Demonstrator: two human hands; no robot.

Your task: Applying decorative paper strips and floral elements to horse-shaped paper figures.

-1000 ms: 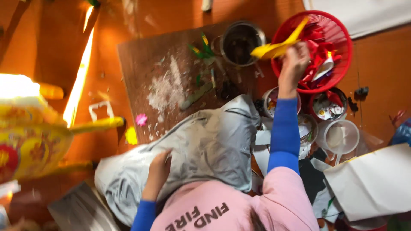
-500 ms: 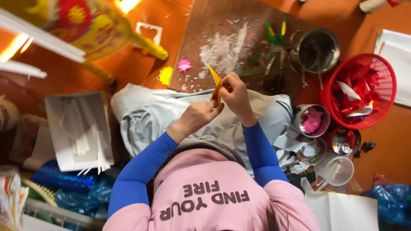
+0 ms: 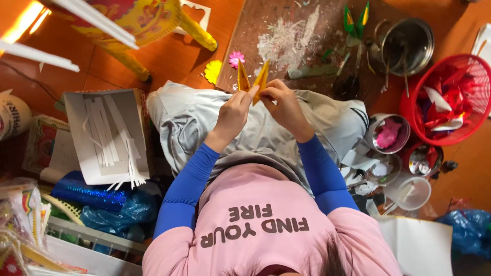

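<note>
Over my lap, both hands hold a folded yellow-orange paper piece [image 3: 254, 78] that spreads into a V shape. My left hand [image 3: 232, 113] pinches its left side and my right hand [image 3: 282, 102] grips its right side; the fingers touch each other around the fold. I wear blue sleeves, a pink top and grey trousers [image 3: 204, 120]. Just beyond the paper lies a brown work board [image 3: 312, 23] with white scraps and green paper bits on it.
A red mesh basket [image 3: 478, 64] of red and white paper stands at right, with a steel pot [image 3: 406, 43] behind it and small cups [image 3: 388, 134] nearer me. A yellow paper flower [image 3: 213, 71] and a pink one [image 3: 236, 58] lie on the floor. A cardboard box of white strips [image 3: 107, 135] sits at left.
My right hand came back from the red basket with the yellow paper, my left hand joined it over my lap, and the paper now spreads into a V.
</note>
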